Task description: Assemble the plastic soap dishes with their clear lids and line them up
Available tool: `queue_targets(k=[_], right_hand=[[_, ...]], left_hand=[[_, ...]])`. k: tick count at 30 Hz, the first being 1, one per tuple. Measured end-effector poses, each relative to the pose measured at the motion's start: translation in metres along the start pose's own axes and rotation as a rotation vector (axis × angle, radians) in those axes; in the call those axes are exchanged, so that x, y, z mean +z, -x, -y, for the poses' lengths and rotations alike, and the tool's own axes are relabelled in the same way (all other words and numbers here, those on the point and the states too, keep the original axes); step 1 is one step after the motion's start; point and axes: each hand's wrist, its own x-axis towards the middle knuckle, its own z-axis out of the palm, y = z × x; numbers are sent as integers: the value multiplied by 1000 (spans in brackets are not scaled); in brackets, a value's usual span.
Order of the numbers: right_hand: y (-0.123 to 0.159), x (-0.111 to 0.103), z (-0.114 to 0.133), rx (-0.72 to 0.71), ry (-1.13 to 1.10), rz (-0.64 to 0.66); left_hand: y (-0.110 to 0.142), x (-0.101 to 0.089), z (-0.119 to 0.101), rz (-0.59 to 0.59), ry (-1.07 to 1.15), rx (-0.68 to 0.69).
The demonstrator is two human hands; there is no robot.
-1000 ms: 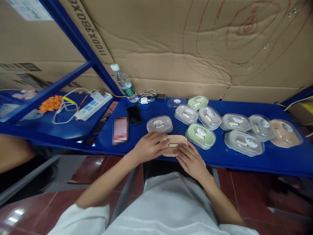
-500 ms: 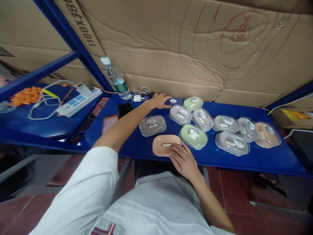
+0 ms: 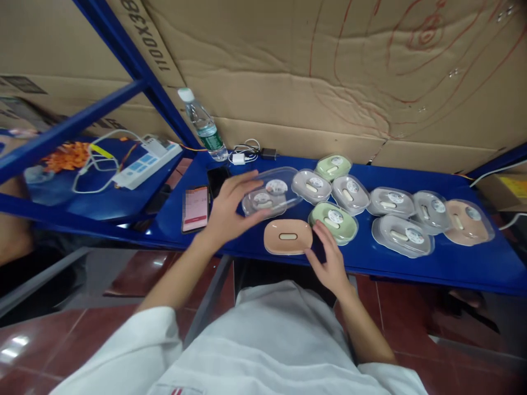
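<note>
My left hand (image 3: pixel 230 211) pinches a clear plastic lid (image 3: pixel 276 187) with a round sticker, holding it tilted over the table. Behind and below this lid sits a grey oval dish (image 3: pixel 260 206), partly seen through the plastic. In front lies an uncovered peach oval dish (image 3: pixel 288 247) with a pale bar-shaped piece in its middle. At the dish's right edge is my right hand (image 3: pixel 329 266), fingers and thumb apart; whether it presses on the rim I cannot tell. Just beyond those fingers stands a green dish (image 3: pixel 337 226) under a clear lid.
Several lidded dishes, among them a grey one (image 3: pixel 399 236) and a peach one (image 3: pixel 465 222), stand to the right. A water bottle (image 3: pixel 208 131), charger cables (image 3: pixel 245 153) and a phone (image 3: pixel 195 211) are at left. Beyond the blue post lies a power strip (image 3: pixel 144 167).
My left hand has come back from the rear of the table, bringing the clear lid toward the front. My right hand has slid off the peach dish's middle to its right edge.
</note>
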Motion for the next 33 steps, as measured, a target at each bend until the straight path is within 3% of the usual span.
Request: queue_targets(k=[4, 8, 15, 24, 29, 33], right_hand=[[0, 0, -5, 69, -81, -45], [-1, 0, -2, 21, -1, 23], [-4, 7, 5, -154, 165, 103], [2, 14, 4, -227, 321, 128], [1, 12, 4, -241, 317, 165], [-1, 11, 3, -223, 275, 152]], left_hand=[[64, 20, -27, 15, 116, 34], [90, 47, -23, 122, 210, 58], [94, 53, -19, 290, 258, 36], [102, 62, -19, 203, 246, -34], [105, 61, -16, 254, 250, -129], [107, 64, -15, 255, 204, -127]])
